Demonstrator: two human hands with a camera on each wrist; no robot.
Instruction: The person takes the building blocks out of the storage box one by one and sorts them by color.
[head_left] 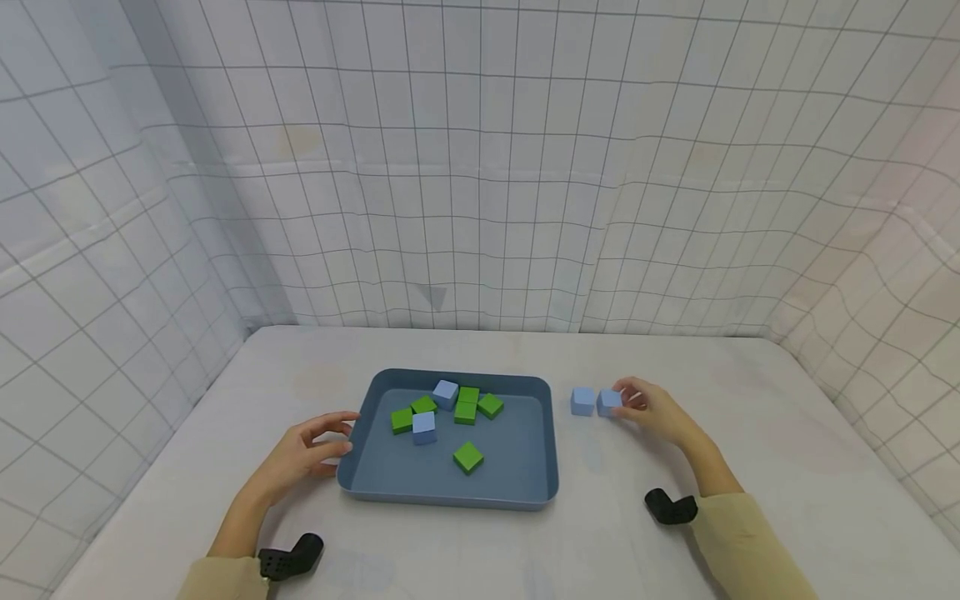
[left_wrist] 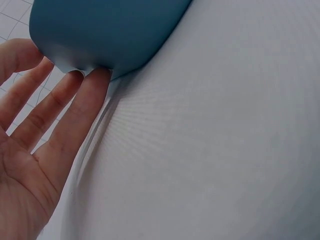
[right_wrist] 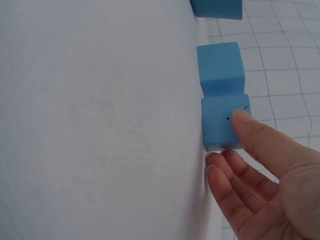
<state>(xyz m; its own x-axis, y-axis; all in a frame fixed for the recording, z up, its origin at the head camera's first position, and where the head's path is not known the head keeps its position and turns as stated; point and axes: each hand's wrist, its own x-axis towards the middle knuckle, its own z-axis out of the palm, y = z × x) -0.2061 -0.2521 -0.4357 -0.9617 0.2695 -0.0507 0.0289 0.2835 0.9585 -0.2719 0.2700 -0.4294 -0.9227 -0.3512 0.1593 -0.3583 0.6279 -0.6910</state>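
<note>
Beside the left wall of a blue-grey tray (head_left: 517, 467) is my left hand (head_left: 303, 450), and in the left wrist view its fingertips touch the tray's outside. Inside the tray lie several green blocks (head_left: 468, 457) and two light blue cubes, one toward the back (head_left: 446, 394) and one nearer the front (head_left: 423, 427). To the tray's right, two more blue cubes stand side by side on the table. My right hand (head_left: 654, 412) holds the right-hand cube (right_wrist: 217, 122), thumb on one face and fingers against another. The other cube (right_wrist: 221, 62) stands close against it.
A white table (head_left: 420, 550) lies under everything. White gridded sheets (head_left: 480, 167) hang behind it and along both sides. Black wrist mounts sit at the left sleeve (head_left: 291, 558) and right sleeve (head_left: 670, 507).
</note>
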